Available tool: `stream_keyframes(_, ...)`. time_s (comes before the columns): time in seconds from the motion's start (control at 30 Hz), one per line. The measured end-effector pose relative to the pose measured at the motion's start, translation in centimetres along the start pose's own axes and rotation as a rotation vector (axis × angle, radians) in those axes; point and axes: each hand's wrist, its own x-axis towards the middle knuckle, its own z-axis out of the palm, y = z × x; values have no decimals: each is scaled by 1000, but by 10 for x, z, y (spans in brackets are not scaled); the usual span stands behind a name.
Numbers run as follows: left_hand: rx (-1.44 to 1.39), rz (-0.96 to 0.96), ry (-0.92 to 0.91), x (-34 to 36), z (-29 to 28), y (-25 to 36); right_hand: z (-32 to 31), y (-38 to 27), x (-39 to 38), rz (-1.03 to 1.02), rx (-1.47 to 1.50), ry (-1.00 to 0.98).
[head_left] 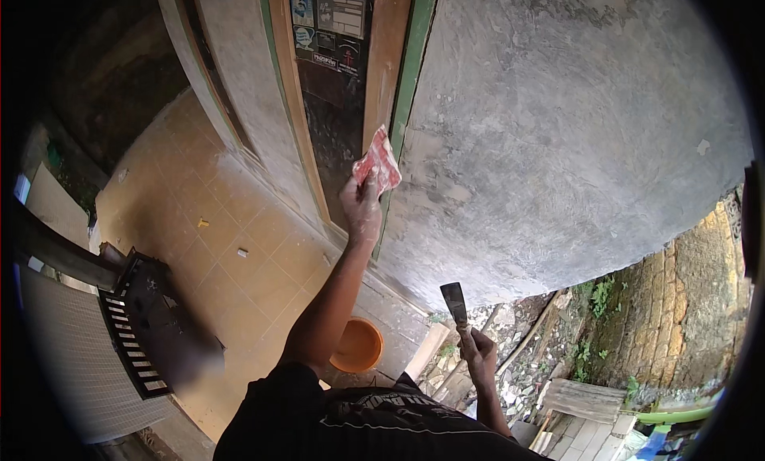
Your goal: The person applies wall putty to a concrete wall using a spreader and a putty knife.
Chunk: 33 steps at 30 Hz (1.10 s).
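Observation:
My left hand (360,210) is raised against the edge of the wall beside a green door frame (408,86). It grips a red and white sheet of sandpaper (378,163), pressed where the frame meets the grey plastered wall (558,142). My right hand (478,353) hangs lower, near my waist, shut on the handle of a metal putty knife (455,302) whose blade points upward, apart from the wall.
An orange bucket (358,345) stands on the tiled floor (231,246) below my left arm. A dark slatted crate (139,325) sits at left. Rubble, planks and a brick edge (685,302) lie at lower right. The dark door (339,78) carries stickers.

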Motion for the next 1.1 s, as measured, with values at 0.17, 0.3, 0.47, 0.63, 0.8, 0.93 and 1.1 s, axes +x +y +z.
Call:
stream_keyframes(0.17,388,155,50,18,74,-49,-19,26,4,18,-8,86)
stream_keyframes(0.3,460,199,-145,-22,114,-65,-20,19,6,75,85,144)
stream_keyframes(0.47,246,207,41,-36,103,-51,-32,35,10,90,72,177)
stream_keyframes(0.63,-24,132,167,19,87,-44,-36,38,11,103,112,193)
stream_keyframes(0.8,141,263,214,34,109,-28,-41,42,6,134,89,211)
stream_keyframes(0.93,524,347,33,15,158,-59,-37,48,7,129,141,209)
stream_keyframes(1.1,399,375,-175,-38,161,-48,-30,29,11,155,225,201)
